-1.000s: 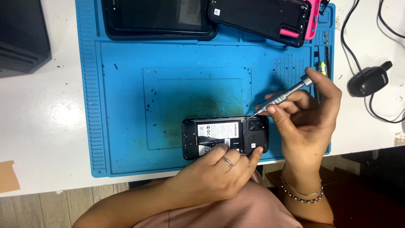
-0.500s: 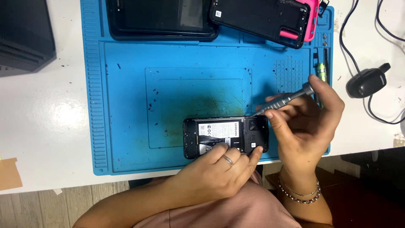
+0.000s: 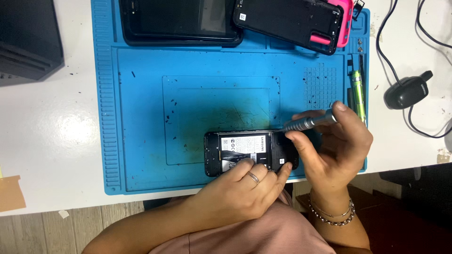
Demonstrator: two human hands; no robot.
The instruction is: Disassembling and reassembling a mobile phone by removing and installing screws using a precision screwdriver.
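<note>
An opened black phone (image 3: 245,149) with its back off lies on the near edge of a blue work mat (image 3: 141,108). My left hand (image 3: 240,188), wearing a ring, rests fingers on the phone's lower edge and pins it down. My right hand (image 3: 336,148) grips a silver precision screwdriver (image 3: 310,122), its tip down on the phone's right end. A bracelet circles my right wrist.
Two black phone parts (image 3: 179,21) and a black rear cover with a pink case (image 3: 301,21) lie at the mat's far edge. A green-tipped tool (image 3: 359,94) sits in the mat's right slot. A black cabled device (image 3: 406,93) is right, a dark box (image 3: 26,40) far left.
The screwdriver has tilted flatter and my right hand has shifted slightly down toward the phone's right end. My left hand keeps holding the phone in place.
</note>
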